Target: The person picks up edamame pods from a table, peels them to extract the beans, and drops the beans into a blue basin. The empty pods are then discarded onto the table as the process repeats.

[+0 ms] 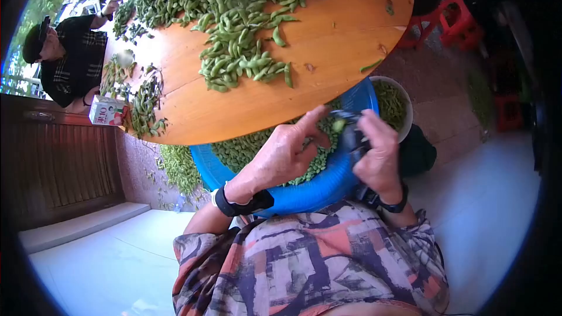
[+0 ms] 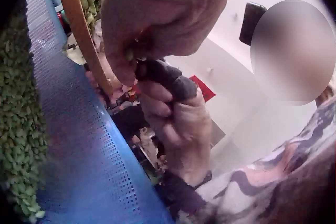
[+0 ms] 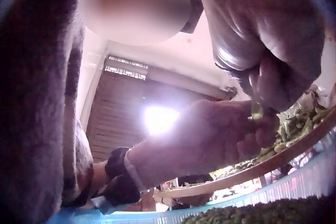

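My left hand and right hand meet over the blue basket, both with curled fingers. Between their fingertips they pinch a small green soybean pod, mostly hidden by the fingers in the wrist views. A dark covering wraps a finger of the right hand. In the right wrist view the left hand comes in from the side, its fingertips close below those of the right hand. Shelled green beans fill the blue basket beneath.
A wooden table edges over the basket, bearing a big heap of pods and a small carton. Another person sits at its far left. A white bucket of pods and red stools stand at right.
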{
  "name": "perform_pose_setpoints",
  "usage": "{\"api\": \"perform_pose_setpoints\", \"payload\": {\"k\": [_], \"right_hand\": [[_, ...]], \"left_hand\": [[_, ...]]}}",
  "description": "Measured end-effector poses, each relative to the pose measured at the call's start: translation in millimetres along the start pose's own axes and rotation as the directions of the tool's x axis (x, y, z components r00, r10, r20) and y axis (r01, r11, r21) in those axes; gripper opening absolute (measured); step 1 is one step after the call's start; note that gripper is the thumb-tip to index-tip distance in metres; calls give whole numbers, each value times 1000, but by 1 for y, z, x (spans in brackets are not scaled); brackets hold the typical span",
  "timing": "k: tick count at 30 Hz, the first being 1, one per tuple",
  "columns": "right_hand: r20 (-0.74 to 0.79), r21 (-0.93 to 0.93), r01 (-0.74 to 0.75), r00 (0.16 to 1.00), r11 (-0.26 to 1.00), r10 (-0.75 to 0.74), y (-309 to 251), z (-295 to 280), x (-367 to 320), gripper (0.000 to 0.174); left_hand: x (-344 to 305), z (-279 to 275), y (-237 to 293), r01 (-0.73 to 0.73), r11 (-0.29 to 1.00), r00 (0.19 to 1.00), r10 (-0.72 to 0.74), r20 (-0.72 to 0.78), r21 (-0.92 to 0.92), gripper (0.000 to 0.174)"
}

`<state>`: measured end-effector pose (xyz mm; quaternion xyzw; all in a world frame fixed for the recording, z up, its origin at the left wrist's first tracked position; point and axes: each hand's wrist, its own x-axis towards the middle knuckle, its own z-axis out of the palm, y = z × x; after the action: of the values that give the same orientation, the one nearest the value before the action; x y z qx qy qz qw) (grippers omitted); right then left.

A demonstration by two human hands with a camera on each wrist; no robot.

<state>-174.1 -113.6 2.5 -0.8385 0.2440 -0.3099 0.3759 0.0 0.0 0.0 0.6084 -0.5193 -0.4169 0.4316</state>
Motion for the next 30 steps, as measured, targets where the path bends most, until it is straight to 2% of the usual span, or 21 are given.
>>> {"api": "perform_pose_setpoints", "payload": {"k": [2, 3, 5, 6, 8, 9, 11, 13, 15, 16, 18, 19, 20, 21, 22, 23, 24, 25, 27, 29, 30], "right_hand": [[-123, -125, -88, 990, 988, 73, 15, -22, 0, 16], [-179, -204, -189, 972, 961, 153, 19, -43, 0, 16], [-234, -396, -296, 948, 869, 216, 47, -65, -3, 22], [-235, -394, -293, 949, 871, 212, 52, -70, -4, 22], [-245, -501, -366, 929, 784, 277, 57, -76, -5, 30], [-244, -501, -363, 930, 785, 274, 57, -75, -4, 30], [-231, -442, -351, 934, 825, 274, 52, -66, -2, 37], [-182, -427, -350, 937, 834, 299, 41, -59, 6, 33], [-126, -233, -251, 966, 939, 227, 35, -48, 10, 27], [-93, -158, -151, 986, 976, 137, 31, -43, 14, 25], [7, 8, -163, 987, 987, 163, 25, -33, 17, 31], [64, 101, -197, 979, 975, 191, 22, -28, 19, 34], [123, 204, -280, 958, 938, 259, 16, -23, 21, 35], [189, 297, -363, 929, 883, 318, 10, -19, 23, 37], [283, 359, -432, 895, 827, 345, 2, -20, 27, 40], [326, 485, -446, 890, 752, 317, 4, -15, 27, 34], [362, 507, -448, 886, 736, 290, 6, -11, 27, 30], [398, 529, -452, 880, 718, 260, 8, -8, 26, 27], [431, 532, -493, 857, 688, 281, 7, -4, 25, 24], [461, 531, -532, 834, 659, 302, 6, 0, 23, 21], [474, 540, -533, 832, 651, 287, 7, 0, 22, 20]], "left_hand": [[1, -6, 3, -70, 958, 992, 96, -83, 277, 41], [4, -9, 8, -59, 964, 993, 83, -85, 259, 41], [17, -25, 6, 37, 850, 933, 160, -323, 526, 32], [24, -28, 5, 36, 848, 932, 163, -325, 528, 32], [38, -33, -4, 68, 713, 896, 264, -358, 697, 27], [43, -32, -10, 69, 713, 894, 266, -360, 698, 27], [51, -27, -19, 157, 635, 893, 236, -383, 757, 22], [52, -27, -20, 168, 627, 902, 213, -376, 760, 22], [52, -26, -22, 169, 623, 893, 232, -386, 764, 21], [51, -26, -21, 168, 622, 894, 231, -383, 765, 21], [49, -24, -14, 39, 637, 847, 388, -364, 770, 18], [46, -22, -8, 29, 638, 849, 390, -356, 769, 18], [41, -20, -1, 17, 851, 904, 210, -371, 525, 16], [36, -17, 1, 47, 974, 946, 28, -322, 223, 15], [31, -15, -3, 13, 1000, 971, -12, -240, 4, 15], [27, -11, 0, 13, 1000, 972, -14, -236, -5, 15], [23, -8, 7, 69, 965, 982, -110, -154, -251, 14], [18, -7, 10, 137, 868, 981, -185, -54, -476, 13], [10, -4, 7, 180, 862, 972, -230, -50, -474, 12], [4, -1, 4, 134, 933, 969, -193, -151, -335, 13], [2, 1, 4, 134, 930, 969, -196, -153, -341, 13]]}}
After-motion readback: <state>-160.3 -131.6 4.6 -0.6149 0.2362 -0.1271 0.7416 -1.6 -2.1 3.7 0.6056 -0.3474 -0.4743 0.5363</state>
